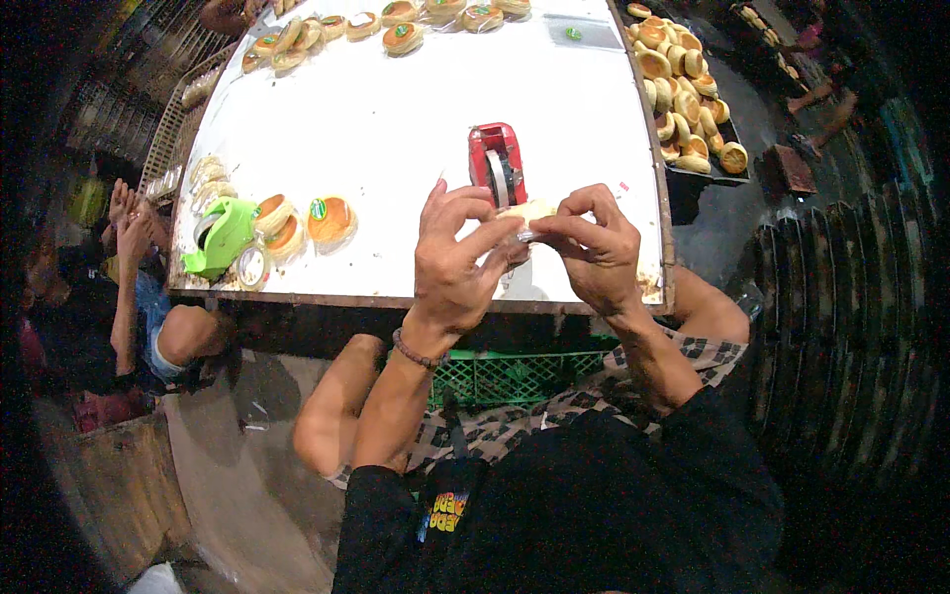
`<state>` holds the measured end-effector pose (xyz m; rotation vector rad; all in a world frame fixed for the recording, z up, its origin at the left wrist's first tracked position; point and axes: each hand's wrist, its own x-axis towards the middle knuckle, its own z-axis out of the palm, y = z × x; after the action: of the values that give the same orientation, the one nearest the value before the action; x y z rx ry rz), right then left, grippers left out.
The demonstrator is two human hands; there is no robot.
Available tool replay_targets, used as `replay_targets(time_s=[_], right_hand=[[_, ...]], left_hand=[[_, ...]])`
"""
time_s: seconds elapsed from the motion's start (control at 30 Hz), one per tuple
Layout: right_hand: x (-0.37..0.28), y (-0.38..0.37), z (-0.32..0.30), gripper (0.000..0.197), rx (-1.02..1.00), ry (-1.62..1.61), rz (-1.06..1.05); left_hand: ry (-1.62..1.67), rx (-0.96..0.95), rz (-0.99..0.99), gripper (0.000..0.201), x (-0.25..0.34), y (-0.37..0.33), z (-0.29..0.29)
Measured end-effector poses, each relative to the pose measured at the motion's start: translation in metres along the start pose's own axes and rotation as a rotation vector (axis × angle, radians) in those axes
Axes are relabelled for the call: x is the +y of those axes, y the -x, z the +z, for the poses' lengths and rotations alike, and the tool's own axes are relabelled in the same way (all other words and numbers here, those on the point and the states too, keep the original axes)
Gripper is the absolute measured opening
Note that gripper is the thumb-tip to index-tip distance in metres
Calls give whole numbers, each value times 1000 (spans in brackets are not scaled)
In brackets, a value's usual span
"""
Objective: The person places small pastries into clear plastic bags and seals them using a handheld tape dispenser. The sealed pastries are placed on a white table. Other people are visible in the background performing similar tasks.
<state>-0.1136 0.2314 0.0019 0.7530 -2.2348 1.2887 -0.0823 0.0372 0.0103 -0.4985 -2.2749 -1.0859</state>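
Note:
Above the near edge of the white table (346,158), my left hand (452,259) and my right hand (600,253) meet, thumbs and fingers pinched. Between them is a pale bun (531,210) in clear plastic, mostly hidden by my fingers. Both hands grip the plastic at the bun's near side. Just beyond my hands stands a red tape dispenser (497,163) with a roll of tape in it. To the left, a green tape dispenser (226,236) sits beside wrapped round buns (331,222) with orange-brown tops, one bearing a green label.
Wrapped buns (402,38) line the table's far edge. A dark tray (740,148) heaped with unwrapped buns stands right of the table. A co-worker's hands (131,220) are at the left, beside a crate (168,148). Under the table is a green crate (515,379).

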Motion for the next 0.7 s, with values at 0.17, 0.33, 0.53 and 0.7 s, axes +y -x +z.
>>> replay_targets(time_s=[0.17, 0.33, 0.53, 0.7], right_hand=[[11, 21, -8, 22, -74, 25, 73], [11, 31, -23, 36, -277, -339, 559], [10, 19, -13, 37, -369, -635, 722], [-12, 28, -20, 33, -430, -763, 829]], left_hand=[[-45, 46, 61, 25, -7, 27, 19], [128, 63, -188, 18, 9, 57, 24], [316, 183, -379, 36, 8, 52, 30], [824, -69, -705, 54, 13, 64, 16]])
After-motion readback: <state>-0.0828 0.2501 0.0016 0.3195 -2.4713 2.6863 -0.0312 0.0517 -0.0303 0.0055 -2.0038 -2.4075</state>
